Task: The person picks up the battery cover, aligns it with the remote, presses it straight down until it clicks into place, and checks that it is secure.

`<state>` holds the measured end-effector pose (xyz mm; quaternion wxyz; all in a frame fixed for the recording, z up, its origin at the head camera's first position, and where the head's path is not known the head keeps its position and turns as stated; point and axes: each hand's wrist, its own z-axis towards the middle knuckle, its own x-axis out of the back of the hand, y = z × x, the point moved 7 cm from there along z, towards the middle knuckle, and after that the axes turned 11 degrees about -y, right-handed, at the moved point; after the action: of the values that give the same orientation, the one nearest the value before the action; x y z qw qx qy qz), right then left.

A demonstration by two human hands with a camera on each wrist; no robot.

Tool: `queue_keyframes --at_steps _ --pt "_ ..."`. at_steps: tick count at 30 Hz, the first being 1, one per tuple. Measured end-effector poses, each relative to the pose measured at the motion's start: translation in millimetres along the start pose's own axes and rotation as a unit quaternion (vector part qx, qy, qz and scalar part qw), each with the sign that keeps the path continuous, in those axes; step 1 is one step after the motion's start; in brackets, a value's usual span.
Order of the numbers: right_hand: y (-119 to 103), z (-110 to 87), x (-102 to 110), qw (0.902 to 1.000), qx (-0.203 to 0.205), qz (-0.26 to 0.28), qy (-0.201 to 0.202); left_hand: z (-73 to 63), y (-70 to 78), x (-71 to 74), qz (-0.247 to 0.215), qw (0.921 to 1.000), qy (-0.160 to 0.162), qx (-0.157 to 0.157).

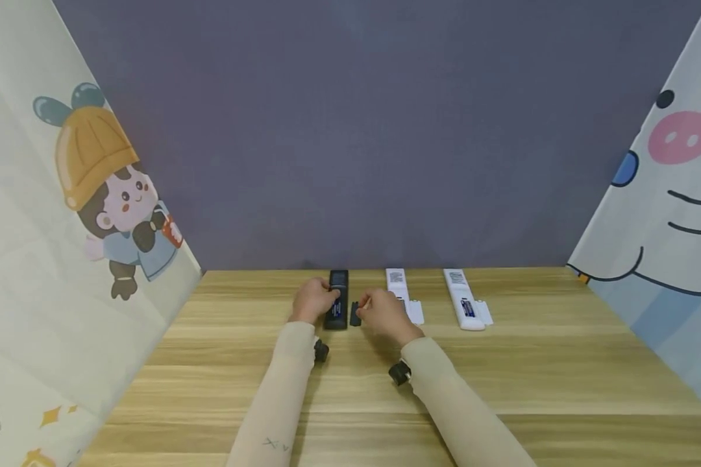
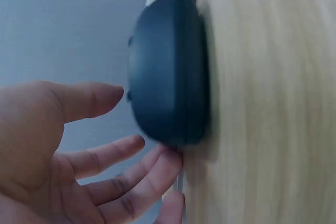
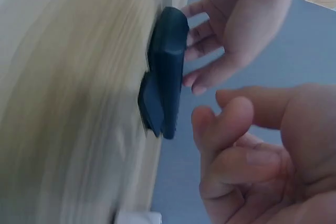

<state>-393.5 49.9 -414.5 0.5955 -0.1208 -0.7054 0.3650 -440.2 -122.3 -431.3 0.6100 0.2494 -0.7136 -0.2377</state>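
Observation:
A black remote control (image 1: pixel 339 320) lies back side up, with dark blue batteries showing in its compartment. At its left edge is my left hand (image 1: pixel 313 299); in the left wrist view its fingers (image 2: pixel 163 171) reach the side of the remote and the thumb is held just off the upper face. Beside the remote on the right lies a black battery cover (image 1: pixel 355 318). My right hand (image 1: pixel 383 314) hovers over that cover; in the right wrist view its fingers (image 3: pixel 231 166) are loosely curled with nothing between them, apart from the cover.
Right of my right hand lies a white remote (image 1: pixel 396 280), partly hidden, with a white cover (image 1: pixel 415 312) beside it. Farther right is another white remote (image 1: pixel 461 298) with batteries in it and its cover (image 1: pixel 484 313) alongside. A grey panel (image 1: pixel 350 143) rises behind the wooden table (image 1: pixel 245 389).

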Motion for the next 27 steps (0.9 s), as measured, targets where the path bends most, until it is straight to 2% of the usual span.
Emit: queue_keyframes --at_steps 4,10,18,27 --pt "-2 9.2 -6 0.9989 -0.019 -0.037 0.02 -0.6 2.2 -0.8 0.024 0.9997 0.007 0.002" --pt "2 18.2 -12 0.9939 -0.054 -0.089 0.038 0.1 5.8 -3.2 0.025 0.9996 0.009 0.003" --pt "4 19.2 -17 0.9906 -0.055 -0.123 0.023 1.1 6.4 -4.6 0.022 0.9993 0.028 0.011" --pt "6 25.7 -24 0.9902 -0.056 -0.128 -0.002 0.9 4.1 -4.7 0.029 0.9981 0.048 0.025"
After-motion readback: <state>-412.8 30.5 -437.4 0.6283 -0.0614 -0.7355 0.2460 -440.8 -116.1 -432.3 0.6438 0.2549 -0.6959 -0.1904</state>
